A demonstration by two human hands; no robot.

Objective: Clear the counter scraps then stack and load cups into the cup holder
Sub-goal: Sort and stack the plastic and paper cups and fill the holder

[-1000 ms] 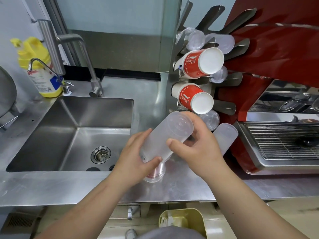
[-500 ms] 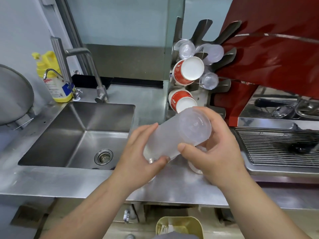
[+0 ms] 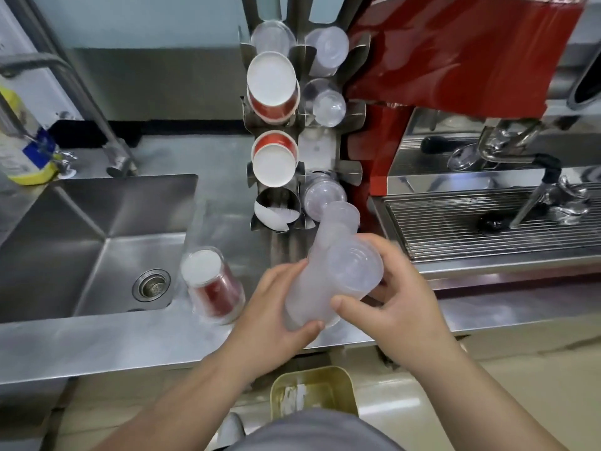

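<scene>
Both hands hold a stack of frosted plastic cups [image 3: 328, 281] tilted over the counter front. My left hand [image 3: 276, 314] grips its lower end; my right hand [image 3: 393, 297] wraps its upper end. A second frosted stack [image 3: 338, 219] pokes out behind it toward the metal cup holder [image 3: 351, 172]. The holder carries red paper cups [image 3: 273, 89] on its left slots and clear cups [image 3: 327, 104] on its right ones. A short stack of clear cups with red inside [image 3: 213, 288] stands upside down on the counter, left of my hands.
A steel sink [image 3: 97, 242] with drain lies to the left, a tap [image 3: 113, 148] and yellow bottle [image 3: 22, 148] behind it. A red espresso machine [image 3: 455, 53] with drip grate [image 3: 487, 222] fills the right. A yellowish bin [image 3: 312, 392] sits below the counter edge.
My view has swung right and down, so the holder now faces me head on. The frosted stack has shifted rightward in both hands, uncovering the upside-down clear stack on the counter.
</scene>
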